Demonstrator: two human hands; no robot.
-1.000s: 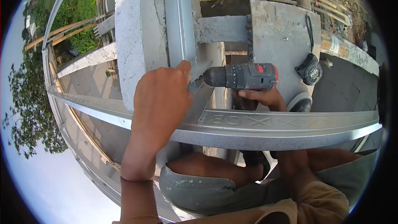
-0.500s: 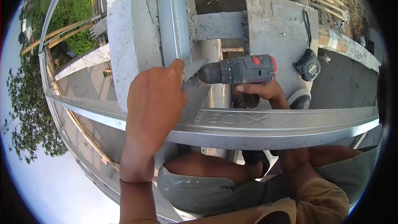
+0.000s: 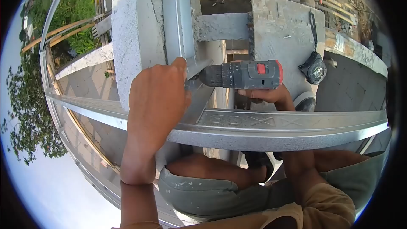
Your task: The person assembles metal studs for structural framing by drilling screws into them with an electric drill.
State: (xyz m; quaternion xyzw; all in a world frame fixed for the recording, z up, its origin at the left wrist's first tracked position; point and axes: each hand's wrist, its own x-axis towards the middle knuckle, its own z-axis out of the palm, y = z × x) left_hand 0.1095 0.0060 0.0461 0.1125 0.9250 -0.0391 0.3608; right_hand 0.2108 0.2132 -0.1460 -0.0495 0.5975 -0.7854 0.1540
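A grey and black cordless drill (image 3: pixel 248 75) with a red button lies level, its chuck pointing left at a metal bracket piece. My right hand (image 3: pixel 271 95) is wrapped round its handle from below. My left hand (image 3: pixel 157 101) is closed at the lower end of the upright metal channel (image 3: pixel 177 21), just left of the drill's tip; what its fingers pinch is mostly hidden, though metal shows beside them. A long silvery metal beam (image 3: pixel 271 123) with stamped letters crosses below both hands.
A black tape measure (image 3: pixel 313 68) and a small screw (image 3: pixel 287 37) rest on the grey board (image 3: pixel 271 21) at right. A rough concrete beam (image 3: pixel 125 29) stands at left. Bamboo poles, a tree, and the ground far below surround the frame.
The drill is turned slightly, its body now more level, and its chuck sits a little farther left, near the metal. My left hand has barely moved.
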